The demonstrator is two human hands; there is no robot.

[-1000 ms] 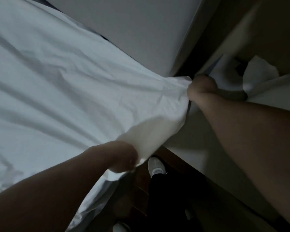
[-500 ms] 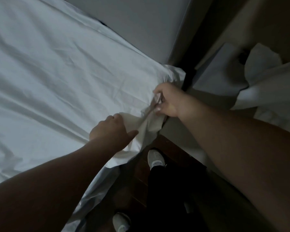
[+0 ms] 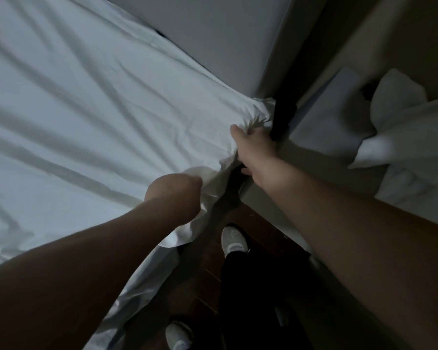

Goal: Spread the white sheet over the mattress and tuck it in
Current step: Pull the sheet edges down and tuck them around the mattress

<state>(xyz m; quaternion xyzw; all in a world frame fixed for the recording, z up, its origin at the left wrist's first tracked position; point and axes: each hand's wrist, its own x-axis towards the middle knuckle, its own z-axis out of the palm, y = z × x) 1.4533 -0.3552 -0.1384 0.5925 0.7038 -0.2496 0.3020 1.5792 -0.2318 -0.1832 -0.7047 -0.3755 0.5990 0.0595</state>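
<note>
Gripping a bunched fold of the white sheet (image 3: pixel 91 117), the left hand (image 3: pixel 173 194) is curling into a fist at the bed's near edge, just short of the mattress corner (image 3: pixel 259 109). Beyond it, at that corner, the right hand (image 3: pixel 254 152) is pressing into the sheet's gathered edge with its thumb on top; its fingers are hidden below, so their closure cannot be told. The sheet is lying creased across the mattress away from the corner, its loose edge hanging beneath the left hand toward the floor (image 3: pixel 205 286).
</note>
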